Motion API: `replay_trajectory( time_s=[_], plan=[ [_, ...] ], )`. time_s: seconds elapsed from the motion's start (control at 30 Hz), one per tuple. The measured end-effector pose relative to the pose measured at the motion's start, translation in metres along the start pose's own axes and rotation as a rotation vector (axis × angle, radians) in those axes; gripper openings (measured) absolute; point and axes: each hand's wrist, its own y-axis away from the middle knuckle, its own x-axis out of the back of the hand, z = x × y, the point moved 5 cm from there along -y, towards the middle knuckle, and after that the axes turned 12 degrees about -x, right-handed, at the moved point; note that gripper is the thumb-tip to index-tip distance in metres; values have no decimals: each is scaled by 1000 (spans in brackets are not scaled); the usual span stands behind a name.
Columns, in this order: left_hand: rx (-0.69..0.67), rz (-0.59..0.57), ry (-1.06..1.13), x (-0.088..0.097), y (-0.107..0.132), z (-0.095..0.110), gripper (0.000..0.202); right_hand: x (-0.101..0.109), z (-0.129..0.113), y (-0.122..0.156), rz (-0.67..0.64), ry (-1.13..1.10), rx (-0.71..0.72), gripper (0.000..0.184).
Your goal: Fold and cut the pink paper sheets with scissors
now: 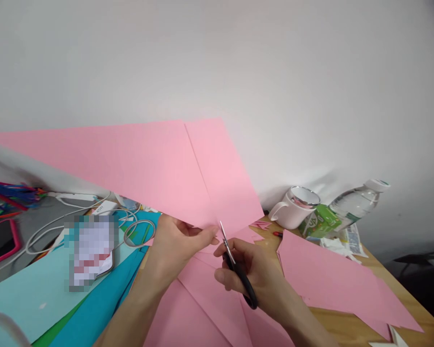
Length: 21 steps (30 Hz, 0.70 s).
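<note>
Head view: scissors (235, 262) against raised pink paper (159, 168).

Office or home craft desk. Coloured paper sheets (29, 289), charging cables (58, 226) lying left of the mug (292, 212); water bottle (358, 202) leaning beside it.

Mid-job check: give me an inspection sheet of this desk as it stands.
Surface: wooden table, mostly papered over.
Job's things: pink paper sheet raised; black-handled scissors at its lower edge.
Clutter: white mug, water bottle, green carton, pink offcuts, teal paper.
Grippers: left hand pinches the sheet; right hand grips the scissors.
Cables: white cables coiled at left.
Surroundings: plain white wall.
</note>
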Motion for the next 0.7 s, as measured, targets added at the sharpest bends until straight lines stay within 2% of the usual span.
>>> replay_trajectory(
  time_s=[0.3, 0.37, 0.53, 0.7],
  plan=[
    [5, 11, -23, -1, 0, 4, 13, 2, 2, -3, 47, -22, 2, 18],
    [1, -6, 1, -1, -1, 2, 11, 3, 4, -5, 6, -47, 10, 24],
    [-7, -77, 77, -8, -4, -6, 9, 7, 5, -9, -115, -111, -25, 53],
    [0, -116, 152, -13, -6, -6, 8, 7, 1, -9, -88, -118, 1, 48]
  ],
)
